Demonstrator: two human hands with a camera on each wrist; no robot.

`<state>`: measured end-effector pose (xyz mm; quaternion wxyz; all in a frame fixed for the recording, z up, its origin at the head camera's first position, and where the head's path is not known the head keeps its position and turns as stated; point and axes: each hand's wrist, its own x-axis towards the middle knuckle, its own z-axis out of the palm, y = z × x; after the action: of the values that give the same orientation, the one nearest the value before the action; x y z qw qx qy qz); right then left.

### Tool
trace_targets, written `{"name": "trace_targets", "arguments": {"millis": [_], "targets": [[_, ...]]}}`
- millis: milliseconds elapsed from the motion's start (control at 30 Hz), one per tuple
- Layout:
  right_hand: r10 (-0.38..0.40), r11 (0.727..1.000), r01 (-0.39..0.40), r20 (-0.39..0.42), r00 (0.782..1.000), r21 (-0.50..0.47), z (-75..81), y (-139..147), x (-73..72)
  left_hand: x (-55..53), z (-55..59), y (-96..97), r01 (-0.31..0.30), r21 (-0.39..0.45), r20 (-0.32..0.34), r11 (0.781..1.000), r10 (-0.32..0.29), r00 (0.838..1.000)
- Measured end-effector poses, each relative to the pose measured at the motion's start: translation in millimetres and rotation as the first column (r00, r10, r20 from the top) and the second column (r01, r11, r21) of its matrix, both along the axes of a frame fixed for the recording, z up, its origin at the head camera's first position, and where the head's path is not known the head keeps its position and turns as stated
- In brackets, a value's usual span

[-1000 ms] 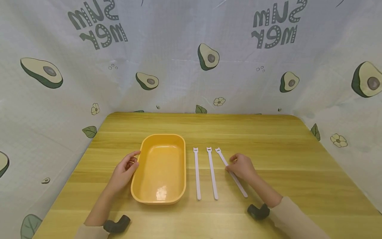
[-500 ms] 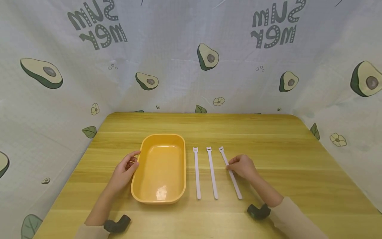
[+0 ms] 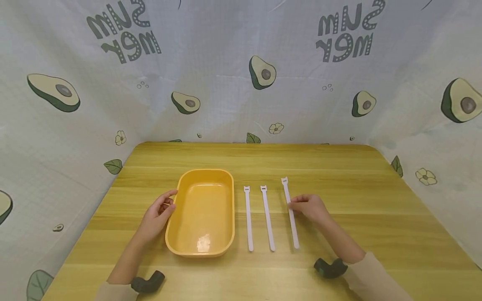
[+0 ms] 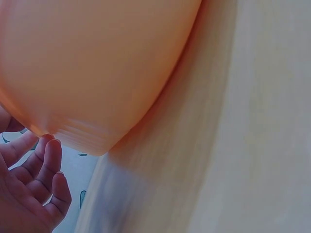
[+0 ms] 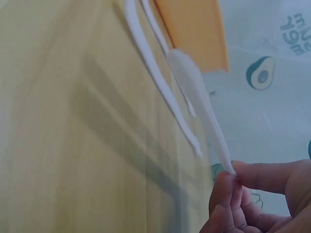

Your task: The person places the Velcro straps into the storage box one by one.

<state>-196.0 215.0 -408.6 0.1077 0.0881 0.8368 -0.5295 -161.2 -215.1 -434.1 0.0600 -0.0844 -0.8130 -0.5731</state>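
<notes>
In the head view my right hand (image 3: 309, 207) pinches a white hook-and-loop cable tie (image 3: 293, 225) near its middle. Its slotted head points away from me. Seen from the right wrist, thumb and fingertips meet on this strap, held above the table with shadows below. Two similar cable ties, a left one (image 3: 249, 221) and a middle one (image 3: 267, 217), lie flat side by side. At the left, a yellow plastic tray (image 3: 203, 200) stands with nothing in it. My left hand (image 3: 155, 215) rests loosely against its left rim; in the left wrist view its fingertips (image 4: 54, 145) are bent beside the rim.
All of this is on a wood-grain table (image 3: 339, 167). A white cloth (image 3: 226, 108) printed with avocados hangs behind and at both sides. Each wrist wears a dark camera mount, the left one (image 3: 148, 282) and the right one (image 3: 330, 268).
The right-hand cable tie has turned from slanting to nearly in line with the others and now sits raised. My right hand has shifted slightly right. Left hand and tray have stayed put.
</notes>
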Motion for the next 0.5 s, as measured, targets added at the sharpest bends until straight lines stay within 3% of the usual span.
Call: {"name": "trace_targets", "arguments": {"millis": [233, 500], "targets": [[0.006, 0.991, -0.002, 0.033, 0.999, -0.134, 10.0, -10, 4.8, 0.5, 0.6, -0.5, 0.000, 0.007, 0.028, 1.000, -0.001, 1.000], [0.030, 0.971, -0.028, 0.005, 1.000, -0.238, 16.4, -26, 6.6, -0.2, 0.0, -1.0, -0.004, -0.002, 0.041, 1.000, 0.005, 0.999]]}}
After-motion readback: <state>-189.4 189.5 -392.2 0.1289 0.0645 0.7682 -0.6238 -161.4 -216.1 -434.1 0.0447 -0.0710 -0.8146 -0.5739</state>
